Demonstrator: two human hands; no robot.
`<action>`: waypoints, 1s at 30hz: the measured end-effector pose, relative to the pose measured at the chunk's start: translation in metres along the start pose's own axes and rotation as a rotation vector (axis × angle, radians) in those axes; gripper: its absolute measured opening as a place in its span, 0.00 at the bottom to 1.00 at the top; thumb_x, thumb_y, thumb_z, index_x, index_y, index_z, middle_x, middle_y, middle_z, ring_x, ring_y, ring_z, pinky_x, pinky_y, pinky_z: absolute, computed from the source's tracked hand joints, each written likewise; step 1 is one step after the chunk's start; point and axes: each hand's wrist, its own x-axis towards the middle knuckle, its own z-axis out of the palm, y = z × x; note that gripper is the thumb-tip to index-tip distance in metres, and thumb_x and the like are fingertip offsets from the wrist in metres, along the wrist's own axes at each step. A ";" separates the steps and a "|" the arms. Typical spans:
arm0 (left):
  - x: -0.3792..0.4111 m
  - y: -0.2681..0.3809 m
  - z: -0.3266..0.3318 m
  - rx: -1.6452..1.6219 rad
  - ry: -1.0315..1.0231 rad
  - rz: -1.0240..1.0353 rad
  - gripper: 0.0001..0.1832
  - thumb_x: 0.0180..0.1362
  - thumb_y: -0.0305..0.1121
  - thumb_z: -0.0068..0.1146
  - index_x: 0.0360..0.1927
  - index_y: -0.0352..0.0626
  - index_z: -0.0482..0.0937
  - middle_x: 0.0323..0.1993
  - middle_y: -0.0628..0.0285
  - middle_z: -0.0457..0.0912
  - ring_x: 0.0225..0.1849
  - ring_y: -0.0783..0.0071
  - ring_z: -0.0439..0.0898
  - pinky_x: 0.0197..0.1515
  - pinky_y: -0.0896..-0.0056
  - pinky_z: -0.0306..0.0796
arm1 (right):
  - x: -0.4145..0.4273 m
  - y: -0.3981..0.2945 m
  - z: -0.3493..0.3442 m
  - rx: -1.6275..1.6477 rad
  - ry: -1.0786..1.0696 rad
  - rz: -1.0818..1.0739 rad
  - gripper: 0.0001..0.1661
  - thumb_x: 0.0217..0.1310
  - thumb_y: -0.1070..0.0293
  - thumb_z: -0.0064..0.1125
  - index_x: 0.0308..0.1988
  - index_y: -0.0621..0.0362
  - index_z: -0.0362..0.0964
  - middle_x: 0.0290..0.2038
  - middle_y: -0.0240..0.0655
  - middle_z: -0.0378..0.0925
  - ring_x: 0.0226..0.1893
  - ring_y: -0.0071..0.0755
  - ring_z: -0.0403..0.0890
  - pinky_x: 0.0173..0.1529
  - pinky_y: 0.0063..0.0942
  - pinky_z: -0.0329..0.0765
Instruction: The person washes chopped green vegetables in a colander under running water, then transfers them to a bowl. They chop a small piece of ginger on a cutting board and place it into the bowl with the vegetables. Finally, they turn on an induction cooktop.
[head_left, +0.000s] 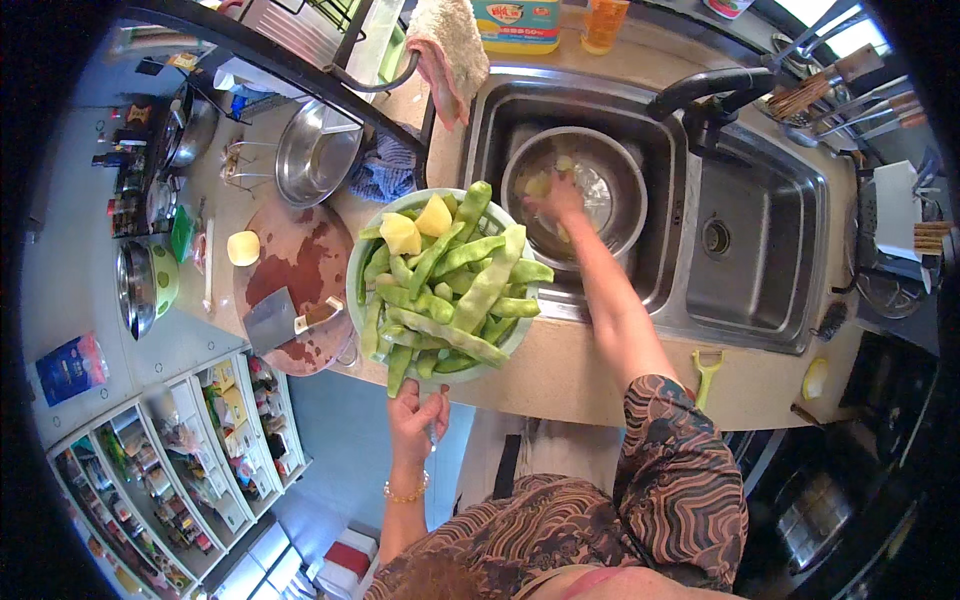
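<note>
My left hand (418, 420) grips the handle of a pale green colander (358, 262) heaped with flat green beans (457, 292). Two cut pieces of peeled potato (409, 229) rest on top of the beans at the far side. Inside the left sink basin (660, 247) stands a round steel bowl (634, 187) with water in it. Down in that bowl is my right hand (561, 201), among pale yellow pieces (538, 184) that look like potato. Blur and water hide whether its fingers hold one.
A round chopping board (300, 232) lies left, wet, with a cleaver (277, 319) on it and a peeled potato (243, 248) at its edge. A black faucet (709, 90) juts over the sink. A yellow-green peeler (706, 375) lies by the counter's front edge. Beyond the board, a steel basin (311, 161) leans.
</note>
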 end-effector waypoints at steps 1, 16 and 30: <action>0.001 -0.002 -0.002 0.005 0.001 0.008 0.13 0.52 0.28 0.52 0.36 0.27 0.67 0.14 0.62 0.69 0.11 0.80 0.63 0.14 0.83 0.56 | -0.002 -0.007 0.009 -0.027 0.050 -0.046 0.47 0.38 0.43 0.62 0.58 0.43 0.55 0.58 0.50 0.54 0.48 0.57 0.70 0.50 0.46 0.70; 0.024 -0.010 0.013 0.051 -0.071 -0.032 0.10 0.55 0.28 0.50 0.35 0.30 0.69 0.13 0.64 0.69 0.11 0.83 0.63 0.13 0.84 0.55 | -0.006 0.035 -0.020 0.856 -0.096 -0.052 0.12 0.41 0.72 0.57 0.32 0.50 0.68 0.23 0.32 0.68 0.22 0.28 0.71 0.25 0.26 0.69; 0.053 -0.020 0.044 0.195 -0.198 -0.023 0.08 0.51 0.29 0.53 0.31 0.35 0.70 0.13 0.66 0.68 0.09 0.84 0.63 0.11 0.81 0.55 | -0.207 -0.128 -0.235 0.144 -0.013 -0.818 0.15 0.36 0.80 0.53 0.32 0.57 0.68 0.36 0.46 0.66 0.32 0.53 0.74 0.35 0.41 0.72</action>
